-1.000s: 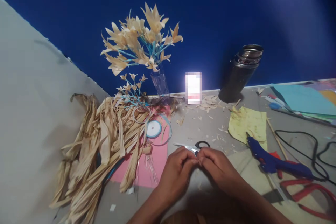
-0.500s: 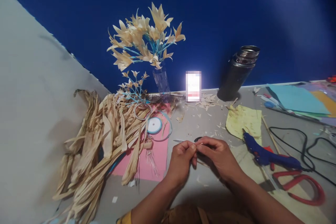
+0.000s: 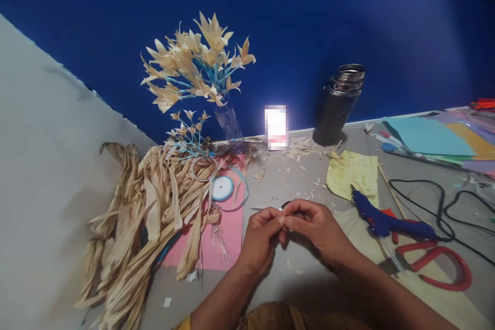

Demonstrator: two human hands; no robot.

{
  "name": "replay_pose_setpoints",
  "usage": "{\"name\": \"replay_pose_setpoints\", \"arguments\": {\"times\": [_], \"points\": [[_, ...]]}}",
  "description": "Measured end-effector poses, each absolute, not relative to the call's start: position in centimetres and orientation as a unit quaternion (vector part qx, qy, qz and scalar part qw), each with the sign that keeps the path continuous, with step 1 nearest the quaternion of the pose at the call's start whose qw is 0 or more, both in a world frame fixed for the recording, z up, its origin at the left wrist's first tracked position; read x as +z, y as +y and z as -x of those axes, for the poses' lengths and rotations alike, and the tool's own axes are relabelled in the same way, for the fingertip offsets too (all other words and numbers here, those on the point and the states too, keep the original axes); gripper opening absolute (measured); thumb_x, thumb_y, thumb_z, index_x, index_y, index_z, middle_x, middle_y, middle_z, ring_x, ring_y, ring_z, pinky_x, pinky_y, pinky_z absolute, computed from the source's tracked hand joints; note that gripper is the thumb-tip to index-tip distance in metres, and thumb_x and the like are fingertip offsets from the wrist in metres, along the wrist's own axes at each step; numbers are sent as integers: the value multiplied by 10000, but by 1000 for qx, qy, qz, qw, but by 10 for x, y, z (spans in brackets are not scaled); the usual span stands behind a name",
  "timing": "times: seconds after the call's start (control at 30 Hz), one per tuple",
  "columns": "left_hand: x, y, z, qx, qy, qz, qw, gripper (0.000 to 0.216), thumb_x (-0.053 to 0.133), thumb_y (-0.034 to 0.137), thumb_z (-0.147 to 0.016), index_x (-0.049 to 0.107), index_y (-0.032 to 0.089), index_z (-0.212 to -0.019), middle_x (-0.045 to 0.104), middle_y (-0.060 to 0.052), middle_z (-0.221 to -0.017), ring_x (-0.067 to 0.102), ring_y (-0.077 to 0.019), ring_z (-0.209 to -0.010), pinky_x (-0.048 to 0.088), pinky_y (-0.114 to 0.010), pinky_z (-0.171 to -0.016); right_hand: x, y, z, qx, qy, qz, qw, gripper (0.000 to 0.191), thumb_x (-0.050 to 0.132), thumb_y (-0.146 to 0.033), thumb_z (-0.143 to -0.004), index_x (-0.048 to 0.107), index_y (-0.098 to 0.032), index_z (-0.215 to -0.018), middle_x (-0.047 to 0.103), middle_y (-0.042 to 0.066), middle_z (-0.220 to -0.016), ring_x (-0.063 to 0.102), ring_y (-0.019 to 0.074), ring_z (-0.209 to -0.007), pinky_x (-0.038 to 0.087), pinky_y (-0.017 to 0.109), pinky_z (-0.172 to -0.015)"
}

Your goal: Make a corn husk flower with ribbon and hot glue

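My left hand point(image 3: 260, 237) and my right hand point(image 3: 319, 227) meet over the grey table, fingertips pinched together. Whatever small piece lies between them is too hidden to name. Just beyond the left fingers a thin pointed tip point(image 3: 256, 209) shows. A dark round object point(image 3: 285, 204) is mostly covered behind the right fingers. To the left of my hands lies a white-and-blue ribbon spool point(image 3: 223, 188) on pink paper point(image 3: 233, 234). Thin wires point(image 3: 221, 245) rest on the same paper.
Dried husks point(image 3: 152, 216) are heaped at the left. Husk flowers point(image 3: 201, 56) stand in a clear vase point(image 3: 229, 121). A dark flask point(image 3: 335, 108) and a lit, blurred screen point(image 3: 276, 128) are by the blue wall. A blue glue gun point(image 3: 390, 221) and red-handled scissors point(image 3: 456, 284) lie at the right.
The whole view has shifted, so most things sit a little further left. My hands stay pinched together, with only a slight change in the fingers.
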State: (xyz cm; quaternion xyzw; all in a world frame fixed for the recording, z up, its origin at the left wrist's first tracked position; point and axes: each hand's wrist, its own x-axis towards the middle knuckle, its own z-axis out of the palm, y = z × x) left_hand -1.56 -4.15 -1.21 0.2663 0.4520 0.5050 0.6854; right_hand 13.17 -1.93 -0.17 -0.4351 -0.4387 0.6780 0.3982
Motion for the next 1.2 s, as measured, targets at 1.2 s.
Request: {"name": "replay_pose_setpoints", "arguments": {"times": [1.2], "points": [[-13,-48,20,534,429,-256,681,419,898,472,-700,613,188,-816,618,17,-629,483,-99,-570,307,-222,-553,-12,-20,-131,723,-404,423,367,384,789,-536,-769,715,-159,-772,692,19,-642,395,63,-445,262,212,-428]]}}
